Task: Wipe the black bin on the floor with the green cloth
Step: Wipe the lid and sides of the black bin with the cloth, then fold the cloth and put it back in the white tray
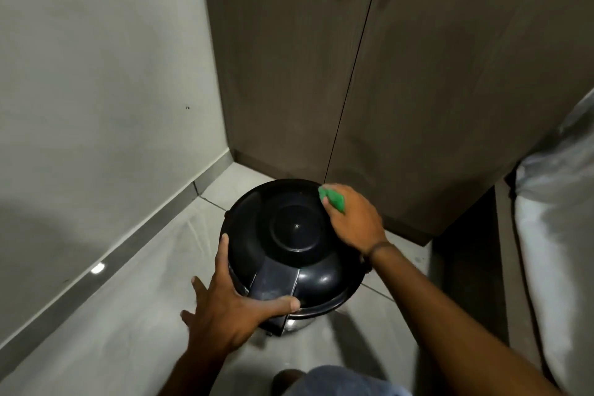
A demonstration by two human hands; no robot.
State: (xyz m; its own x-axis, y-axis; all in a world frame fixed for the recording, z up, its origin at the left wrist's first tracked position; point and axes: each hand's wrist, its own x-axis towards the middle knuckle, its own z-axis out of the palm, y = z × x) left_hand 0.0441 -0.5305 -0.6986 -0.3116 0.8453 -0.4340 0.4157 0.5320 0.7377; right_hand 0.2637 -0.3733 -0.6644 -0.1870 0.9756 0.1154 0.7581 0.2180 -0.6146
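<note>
A round black bin (289, 244) with a domed lid stands on the floor in the corner, seen from above. My left hand (225, 305) grips its near left rim, thumb across the lid's hinge plate and fingers spread down the side. My right hand (353, 219) rests on the far right edge of the lid, closed on the green cloth (332, 198), which pokes out between my fingers against the lid. Most of the cloth is hidden under the hand.
A pale wall (96, 90) runs along the left with a grey skirting. Brown cabinet doors (418, 74) stand right behind the bin. A white bedding-like mass (559, 235) fills the right edge. Grey floor tiles (128, 315) lie to the left of the bin.
</note>
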